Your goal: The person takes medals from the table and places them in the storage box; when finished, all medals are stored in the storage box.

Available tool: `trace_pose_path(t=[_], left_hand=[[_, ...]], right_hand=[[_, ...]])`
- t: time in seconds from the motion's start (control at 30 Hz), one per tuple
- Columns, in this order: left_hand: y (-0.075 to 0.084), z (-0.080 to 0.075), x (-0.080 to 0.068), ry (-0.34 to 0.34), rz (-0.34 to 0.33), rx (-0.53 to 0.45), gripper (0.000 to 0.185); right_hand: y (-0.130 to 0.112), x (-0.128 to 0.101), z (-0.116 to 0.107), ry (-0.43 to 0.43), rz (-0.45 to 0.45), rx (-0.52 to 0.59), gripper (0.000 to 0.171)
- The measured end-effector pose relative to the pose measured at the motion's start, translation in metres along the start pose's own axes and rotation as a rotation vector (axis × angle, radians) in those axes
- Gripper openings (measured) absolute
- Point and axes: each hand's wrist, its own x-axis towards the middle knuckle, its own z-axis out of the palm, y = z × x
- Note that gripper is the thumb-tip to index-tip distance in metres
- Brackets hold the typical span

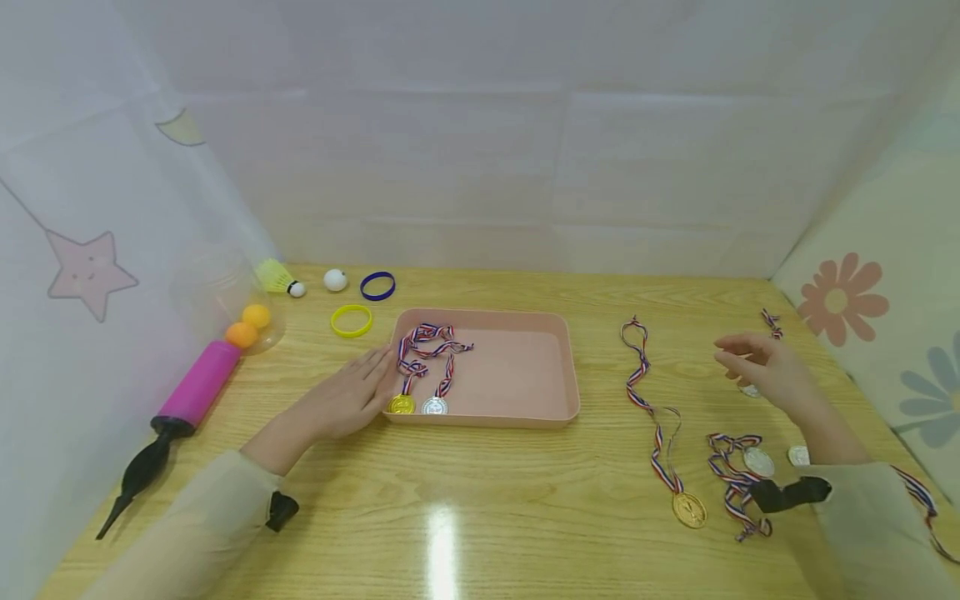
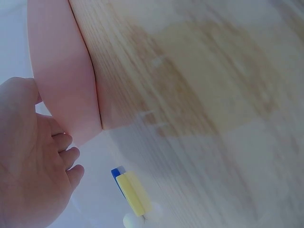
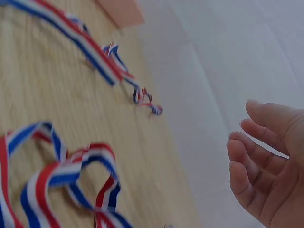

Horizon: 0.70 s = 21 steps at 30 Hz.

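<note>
A shallow pink tray (image 1: pixel 510 375) holds a gold medal (image 1: pixel 401 404) and a silver medal (image 1: pixel 435 406), their striped ribbons bunched on its left side. My left hand (image 1: pixel 345 400) touches the tray's left side with fingers fairly straight. Over the right part of the table, my right hand (image 1: pixel 768 371) is raised with loosely bent fingers and nothing in them. Beneath it a silver-coloured medal (image 1: pixel 748 390) is partly hidden. Nearer me lie a silver medal (image 1: pixel 758 461) with a crumpled ribbon (image 1: pixel 738 479), and another medal (image 1: pixel 798 455) beside my sleeve.
Between tray and right hand lies a gold medal (image 1: pixel 689 509) on a stretched ribbon. At the back left are a yellow wristband (image 1: pixel 352 321), blue wristband (image 1: pixel 377 286), white ball (image 1: pixel 335 280) and shuttlecock (image 1: pixel 279 279). A pink pump (image 1: pixel 198 385) lies by orange balls (image 1: pixel 242 335) in a clear container.
</note>
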Motion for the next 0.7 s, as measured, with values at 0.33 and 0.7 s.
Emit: trace_pose_path(t=[0.33,0.7], left_hand=[[0.0,0.0,0.0,0.009,-0.003,0.003,0.057],[0.0,0.0,0.0,0.029,0.011,0.022,0.057]], right_hand=[[0.052,-0.004,-0.01,-0.033,0.179,-0.19,0.045],[0.081,-0.004,-0.014,-0.107,0.315,-0.253,0.061]])
